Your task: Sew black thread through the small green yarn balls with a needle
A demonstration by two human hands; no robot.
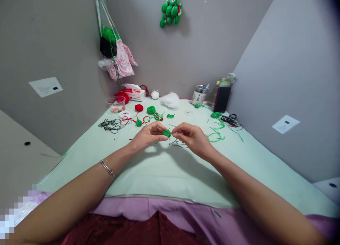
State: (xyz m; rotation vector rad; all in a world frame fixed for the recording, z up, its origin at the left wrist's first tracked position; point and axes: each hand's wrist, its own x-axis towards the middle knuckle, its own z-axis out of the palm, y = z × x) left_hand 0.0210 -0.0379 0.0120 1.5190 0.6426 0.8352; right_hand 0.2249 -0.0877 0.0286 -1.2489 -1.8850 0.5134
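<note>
My left hand point(148, 135) pinches a small green crocheted piece point(166, 133) above the pale green table cover point(164, 170). A silver bangle circles my left wrist. My right hand point(190, 136) is closed in a pinch right beside the green piece, on a thin dark thread point(177, 143) that trails down to the cover. Whether a needle is in those fingers is too small to tell.
Farther back lie green yarn bits point(216, 134), a green ball point(151, 109), a red piece point(139, 107), white stuffing point(170, 100), a tangle of threads point(111, 125), a plastic bowl point(115, 103), a tissue box point(134, 92), a tin point(199, 95) and a dark box point(221, 99). Grey partition walls close three sides.
</note>
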